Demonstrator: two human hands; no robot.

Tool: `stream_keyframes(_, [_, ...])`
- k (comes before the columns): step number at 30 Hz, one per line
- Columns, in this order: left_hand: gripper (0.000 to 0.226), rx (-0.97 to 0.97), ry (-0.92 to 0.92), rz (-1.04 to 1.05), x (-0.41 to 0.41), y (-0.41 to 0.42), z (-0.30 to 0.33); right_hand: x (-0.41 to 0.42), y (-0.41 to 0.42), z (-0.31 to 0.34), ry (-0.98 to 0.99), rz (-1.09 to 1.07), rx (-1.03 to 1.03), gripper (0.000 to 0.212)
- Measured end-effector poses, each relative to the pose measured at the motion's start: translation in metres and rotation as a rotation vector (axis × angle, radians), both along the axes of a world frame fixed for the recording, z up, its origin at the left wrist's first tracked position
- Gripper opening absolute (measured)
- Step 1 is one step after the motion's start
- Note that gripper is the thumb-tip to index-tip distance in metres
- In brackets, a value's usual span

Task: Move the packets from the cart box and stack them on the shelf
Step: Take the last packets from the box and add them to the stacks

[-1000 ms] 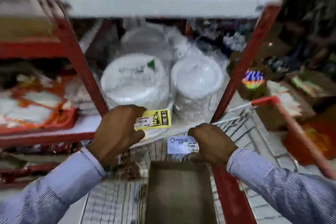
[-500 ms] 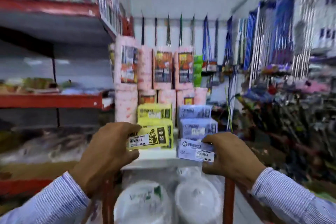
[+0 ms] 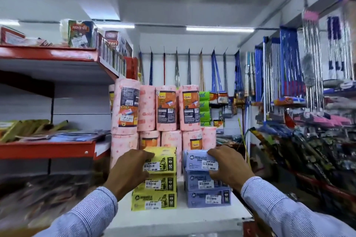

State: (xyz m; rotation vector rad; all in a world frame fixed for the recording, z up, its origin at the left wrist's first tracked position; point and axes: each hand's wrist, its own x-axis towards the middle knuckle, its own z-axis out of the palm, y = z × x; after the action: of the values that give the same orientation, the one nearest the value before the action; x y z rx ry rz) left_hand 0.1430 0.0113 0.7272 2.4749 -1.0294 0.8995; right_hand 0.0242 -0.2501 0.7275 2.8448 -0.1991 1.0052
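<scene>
My left hand [image 3: 129,173] grips a yellow packet [image 3: 163,159] and holds it on top of a stack of two yellow packets [image 3: 156,192] on the white shelf [image 3: 179,219]. My right hand [image 3: 229,167] grips a blue packet [image 3: 198,160] resting on top of a stack of two blue packets [image 3: 208,192] just to the right. Both held packets sit level with the stacks beneath them. The cart box is out of view.
Pink paper-towel rolls [image 3: 165,109] stand two tiers high right behind the stacks. Red shelves [image 3: 48,150] with goods run along the left. Mops and brooms [image 3: 289,75] hang on the right and on the back wall.
The view swung up from the cart to the white shelf top. Both hands rose and moved forward, bringing the yellow and blue packets onto their stacks.
</scene>
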Motion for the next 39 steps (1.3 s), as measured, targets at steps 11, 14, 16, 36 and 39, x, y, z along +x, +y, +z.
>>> stream_keyframes(11, [0.052, -0.03, 0.029, -0.041, 0.035, -0.012, -0.018, 0.026, -0.022, -0.02, -0.025, 0.058, 0.04, 0.047])
stream_keyframes(14, [0.052, -0.05, 0.036, -0.088, 0.044, -0.01, -0.023, 0.027, -0.022, -0.028, -0.064, 0.094, 0.034, 0.05])
stream_keyframes(16, [0.057, -0.043, 0.001, -0.122, 0.049, -0.009, -0.029, 0.028, -0.022, -0.036, -0.088, 0.105, 0.033, 0.056])
stream_keyframes(36, [0.064, 0.036, -0.241, -0.04, 0.084, -0.004, -0.113, 0.11, 0.097, -0.111, -0.16, 0.234, -0.076, 0.07])
stream_keyframes(39, [0.064, 0.048, -0.257, -0.05, 0.084, -0.001, -0.113, 0.112, 0.097, -0.112, -0.147, 0.235, -0.087, 0.069])
